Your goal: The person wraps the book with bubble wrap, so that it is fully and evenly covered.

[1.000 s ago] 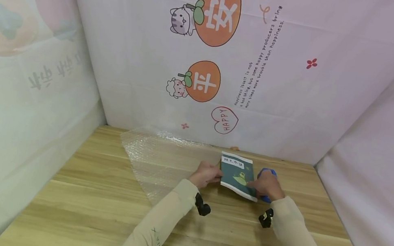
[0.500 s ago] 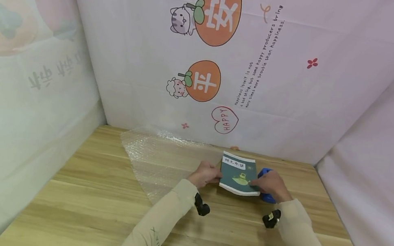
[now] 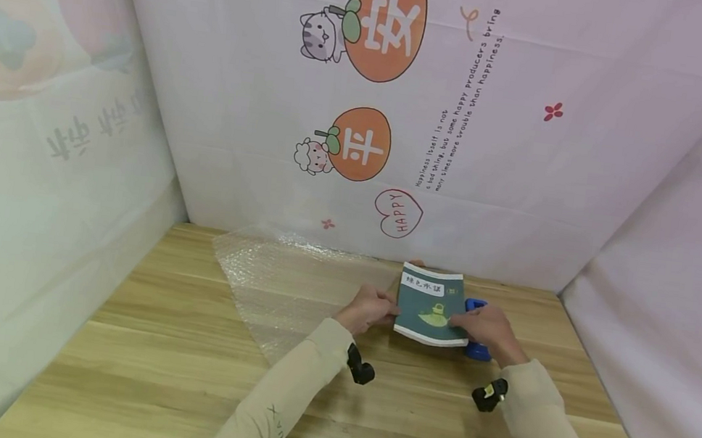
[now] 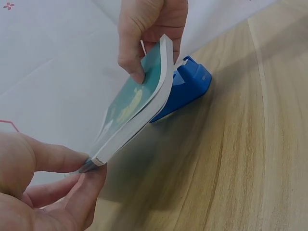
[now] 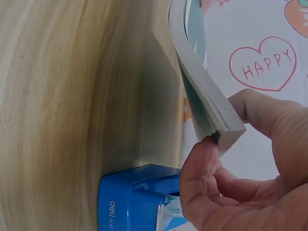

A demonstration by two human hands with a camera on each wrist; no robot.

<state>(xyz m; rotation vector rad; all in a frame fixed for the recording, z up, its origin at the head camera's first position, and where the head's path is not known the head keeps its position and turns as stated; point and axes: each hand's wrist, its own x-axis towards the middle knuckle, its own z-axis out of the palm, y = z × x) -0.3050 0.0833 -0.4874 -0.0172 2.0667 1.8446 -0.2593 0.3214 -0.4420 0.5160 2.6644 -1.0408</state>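
Left hand (image 3: 369,310) and right hand (image 3: 487,329) hold a green book (image 3: 424,307) above the table (image 3: 204,398), near its far edge.
Thumbs and fingers pinch its opposite sides, parted only by its thickness; a blue tape dispenser (image 3: 478,352) sits by the right hand, and bubble wrap (image 3: 277,283) spreads toward the table's far-left corner.

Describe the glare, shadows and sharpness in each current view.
Head view: bright glints along the far edge of the clear plastic sheet; left wrist view: a soft, broad shadow beneath the book on the wooden table; right wrist view: a dark shadow on the table, while the blue tape dispenser shows legible "deli" lettering.
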